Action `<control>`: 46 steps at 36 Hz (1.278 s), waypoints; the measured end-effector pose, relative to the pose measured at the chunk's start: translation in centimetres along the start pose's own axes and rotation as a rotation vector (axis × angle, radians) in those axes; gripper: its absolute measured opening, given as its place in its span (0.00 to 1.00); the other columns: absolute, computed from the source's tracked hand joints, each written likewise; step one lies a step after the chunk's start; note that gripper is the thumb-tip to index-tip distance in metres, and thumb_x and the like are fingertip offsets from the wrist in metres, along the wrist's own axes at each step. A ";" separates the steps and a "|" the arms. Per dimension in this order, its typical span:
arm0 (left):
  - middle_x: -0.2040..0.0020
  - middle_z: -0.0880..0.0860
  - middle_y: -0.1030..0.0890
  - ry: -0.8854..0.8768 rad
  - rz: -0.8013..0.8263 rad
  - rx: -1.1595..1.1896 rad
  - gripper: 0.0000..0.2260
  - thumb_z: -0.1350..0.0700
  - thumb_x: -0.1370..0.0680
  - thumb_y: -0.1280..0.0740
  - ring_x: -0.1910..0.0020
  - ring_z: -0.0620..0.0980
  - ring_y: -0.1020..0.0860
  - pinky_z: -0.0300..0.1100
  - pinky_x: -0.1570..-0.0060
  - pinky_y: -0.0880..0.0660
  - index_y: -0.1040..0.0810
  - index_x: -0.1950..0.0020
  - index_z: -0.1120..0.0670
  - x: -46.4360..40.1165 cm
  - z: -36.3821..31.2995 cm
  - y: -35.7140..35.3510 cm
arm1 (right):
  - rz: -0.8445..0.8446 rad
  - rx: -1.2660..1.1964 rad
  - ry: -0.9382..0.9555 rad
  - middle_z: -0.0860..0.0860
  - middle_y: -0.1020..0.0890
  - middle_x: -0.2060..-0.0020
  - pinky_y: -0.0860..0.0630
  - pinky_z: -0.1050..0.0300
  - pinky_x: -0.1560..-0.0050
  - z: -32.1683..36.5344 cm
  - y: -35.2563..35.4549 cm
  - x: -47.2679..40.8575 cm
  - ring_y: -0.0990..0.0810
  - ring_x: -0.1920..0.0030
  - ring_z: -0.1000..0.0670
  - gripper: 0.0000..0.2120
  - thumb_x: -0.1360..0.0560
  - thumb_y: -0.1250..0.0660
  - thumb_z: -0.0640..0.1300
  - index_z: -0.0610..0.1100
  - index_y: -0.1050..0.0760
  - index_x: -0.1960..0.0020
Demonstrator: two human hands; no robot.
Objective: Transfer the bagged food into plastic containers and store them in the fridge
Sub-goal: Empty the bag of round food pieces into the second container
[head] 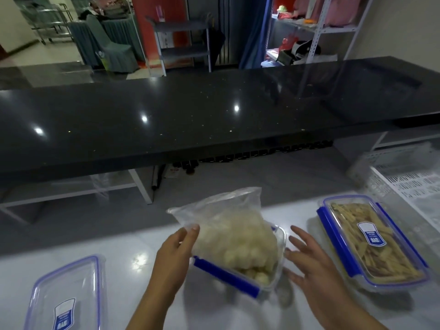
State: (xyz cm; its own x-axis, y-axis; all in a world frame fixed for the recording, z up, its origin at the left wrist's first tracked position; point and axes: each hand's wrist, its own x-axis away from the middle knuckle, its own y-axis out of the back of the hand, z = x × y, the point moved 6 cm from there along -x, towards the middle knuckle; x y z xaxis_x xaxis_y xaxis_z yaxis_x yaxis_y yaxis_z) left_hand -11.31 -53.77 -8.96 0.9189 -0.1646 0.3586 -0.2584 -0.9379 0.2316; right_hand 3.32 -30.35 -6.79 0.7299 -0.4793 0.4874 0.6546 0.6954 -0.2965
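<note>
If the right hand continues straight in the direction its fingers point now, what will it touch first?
Probably the open container holding the bag of white balls. The right hand is open, fingers aimed left and forward at its near wall, apparently just short of it, though depth is uncertain.

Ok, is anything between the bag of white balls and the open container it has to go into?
Nothing visible. The bag already sits over the open container, with balls spilling inside. The left hand grips the bag; the right hand hovers open beside the container.
</note>
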 end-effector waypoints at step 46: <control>0.56 0.54 0.13 -0.220 0.034 0.200 0.03 0.63 0.24 0.28 0.54 0.54 0.15 0.45 0.53 0.18 0.17 0.51 0.58 2.0 -5.9 -4.0 | 0.045 0.483 0.339 0.56 0.16 0.45 0.23 0.58 0.47 4.8 1.2 -3.4 0.19 0.42 0.55 0.11 0.28 0.25 0.50 0.55 0.17 0.46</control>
State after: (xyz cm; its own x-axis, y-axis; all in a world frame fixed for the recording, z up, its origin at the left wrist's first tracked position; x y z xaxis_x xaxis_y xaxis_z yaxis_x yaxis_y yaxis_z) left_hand -10.23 -48.49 -3.82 0.9588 -0.2390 0.1533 -0.2466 -0.9686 0.0324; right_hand 0.69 -25.36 -4.86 0.8289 -0.5330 0.1695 0.5162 0.8457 0.1351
